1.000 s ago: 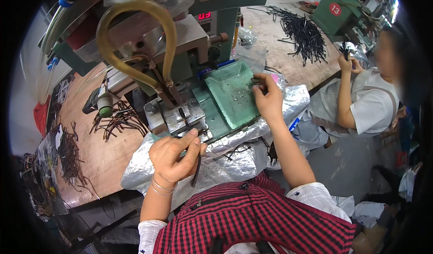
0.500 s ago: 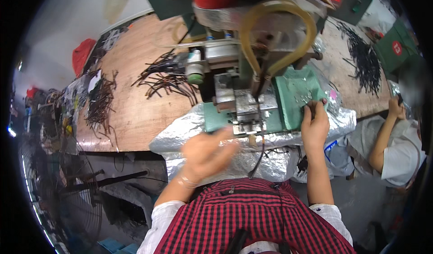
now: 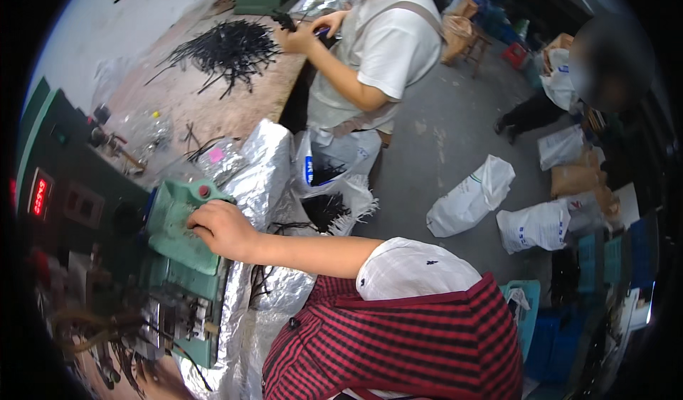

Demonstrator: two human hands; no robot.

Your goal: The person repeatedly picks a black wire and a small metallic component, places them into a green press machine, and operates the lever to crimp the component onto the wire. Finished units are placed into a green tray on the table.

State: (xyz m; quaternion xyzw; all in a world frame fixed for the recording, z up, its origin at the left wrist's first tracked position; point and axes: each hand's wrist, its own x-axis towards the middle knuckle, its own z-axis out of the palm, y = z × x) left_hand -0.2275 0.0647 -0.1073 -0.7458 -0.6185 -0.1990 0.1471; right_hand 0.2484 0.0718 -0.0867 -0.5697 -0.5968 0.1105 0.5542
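Observation:
My right hand (image 3: 226, 231) reaches into a green tray (image 3: 186, 256) fixed beside the bench machine. Its fingers are bent together over tiny pieces in the tray; what they pinch, if anything, is too small to make out. A metal clamping block (image 3: 193, 316) of the machine sits just below the tray in the view. One thin dark cable (image 3: 186, 357) runs out past it. At the lower left edge, my left hand (image 3: 162, 384) is dim and partly cut off, close to the machine and dark cables; its fingers do not show clearly.
Silver foil (image 3: 262, 165) covers the bench edge. A heap of black cables (image 3: 231, 48) lies farther along the bench, where a co-worker (image 3: 388, 51) holds a dark piece. White sacks (image 3: 471, 195) stand on the floor. A green control box (image 3: 64, 187) with a red display is at left.
The view has swung far to the right, bringing the co-worker and floor into sight. My right hand has moved from the tray's edge to inside it. My left hand now shows only at the lower edge.

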